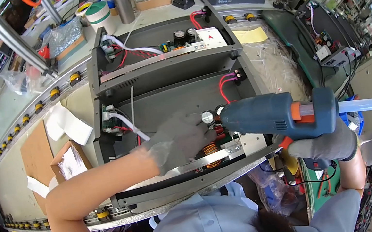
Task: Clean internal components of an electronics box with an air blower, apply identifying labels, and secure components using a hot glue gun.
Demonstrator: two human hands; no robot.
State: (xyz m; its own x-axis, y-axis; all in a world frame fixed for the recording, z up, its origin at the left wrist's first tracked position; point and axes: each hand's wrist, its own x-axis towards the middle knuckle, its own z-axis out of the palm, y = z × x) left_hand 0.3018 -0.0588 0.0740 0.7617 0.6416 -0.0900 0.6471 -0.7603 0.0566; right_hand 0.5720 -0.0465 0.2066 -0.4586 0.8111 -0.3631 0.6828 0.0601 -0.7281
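My right hand (324, 146), in a grey glove, grips a dark blue hot glue gun (265, 116) with an orange part and a red trigger. A translucent glue stick (368, 104) sticks out of its back. The gun's nose points left, at round capacitors (208, 117) on the board in the nearer dark metal chassis (173, 99). Over that chassis my gloved left hand (177, 139) is smeared by motion, its fingers close to the capacitors and a copper coil (211, 155). Whether it holds anything does not show.
Behind stands a second open chassis (139, 74) with wires and a board. A roller rail (54, 93) curves along the left. Small cardboard box (70, 161) with white papers lies left. Steel flask (123, 3) and white-green tub (99, 16) stand at the back. Another unit (330, 37) sits right.
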